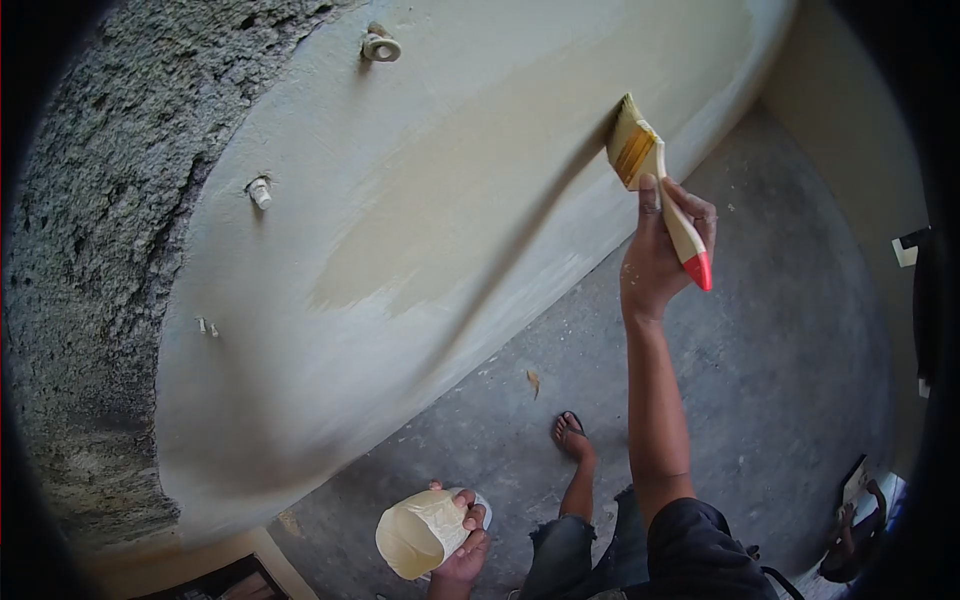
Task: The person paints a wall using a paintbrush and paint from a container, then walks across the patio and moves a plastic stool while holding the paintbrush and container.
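Observation:
A paintbrush (634, 150) with a pale handle and red end is gripped in my right hand (660, 245), its bristles up against or very near the wall (390, 130). A darker, wet-looking beige patch (400, 220) spreads over the paler wall beside the brush. At the lower middle, my left hand (465, 555) is closed round a pale paint-smeared cup (412, 537), whose open mouth faces the camera; its contents are hard to make out.
Rough bare concrete (100, 200) borders the smooth wall on the left. Pipe fittings (380, 46) stick out of the wall. On the grey floor (790, 300) lies a dry leaf (534, 382). Another person (858, 530) is at the lower right. A framed opening (240, 575) shows at the bottom left.

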